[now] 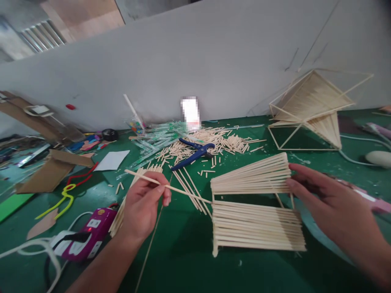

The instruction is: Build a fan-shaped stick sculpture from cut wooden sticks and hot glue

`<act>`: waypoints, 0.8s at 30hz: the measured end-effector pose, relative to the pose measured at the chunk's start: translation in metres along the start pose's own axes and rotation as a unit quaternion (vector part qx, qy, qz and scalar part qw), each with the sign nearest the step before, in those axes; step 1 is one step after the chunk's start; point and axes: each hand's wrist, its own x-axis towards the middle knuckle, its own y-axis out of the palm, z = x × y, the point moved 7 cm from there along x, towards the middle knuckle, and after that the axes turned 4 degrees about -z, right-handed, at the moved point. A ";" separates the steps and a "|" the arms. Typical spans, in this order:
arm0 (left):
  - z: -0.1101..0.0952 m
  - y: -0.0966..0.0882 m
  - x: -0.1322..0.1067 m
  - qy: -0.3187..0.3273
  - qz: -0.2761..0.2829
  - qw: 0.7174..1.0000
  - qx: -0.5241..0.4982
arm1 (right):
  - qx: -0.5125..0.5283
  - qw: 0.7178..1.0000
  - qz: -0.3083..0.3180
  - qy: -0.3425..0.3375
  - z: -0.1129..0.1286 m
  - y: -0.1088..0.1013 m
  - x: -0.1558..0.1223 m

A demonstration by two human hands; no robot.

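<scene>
1. Green worktop [183, 260] against a grey wall. It is littered with cut stick pieces [227, 141], and a blue cutter [195, 154] lies among them.
2. Left hand [143, 207] is pinched shut on a long thin stick [186, 193]. The stick's far tip meets the left edge of the slatted piece.
3. The slatted piece sits centre-right, with the upper panel [250, 177] tilted and the lower panel [256, 228] flat on the worktop.
4. Right hand [330, 203] has its fingertips at the right end of the upper panel. Gripping or only steadying: cannot tell.
5. Judgement: both panels look fully slatted, and the held stick is not yet fixed. Loose long sticks [191, 189] remain. A larger stick frame [311, 101] stands at back right.
</scene>
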 end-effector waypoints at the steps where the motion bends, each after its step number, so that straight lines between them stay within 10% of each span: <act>1: 0.004 0.002 0.001 -0.027 0.002 0.999 -0.044 | -0.002 1.000 0.008 -0.007 0.003 0.002 -0.001; 18: 0.020 0.025 -0.014 -0.170 0.111 0.974 -0.097 | 0.000 0.999 0.013 -0.037 0.011 0.007 -0.009; 24: 0.010 -0.021 0.007 -0.074 -0.109 0.988 -0.080 | 0.005 0.999 0.009 -0.043 0.011 0.006 -0.010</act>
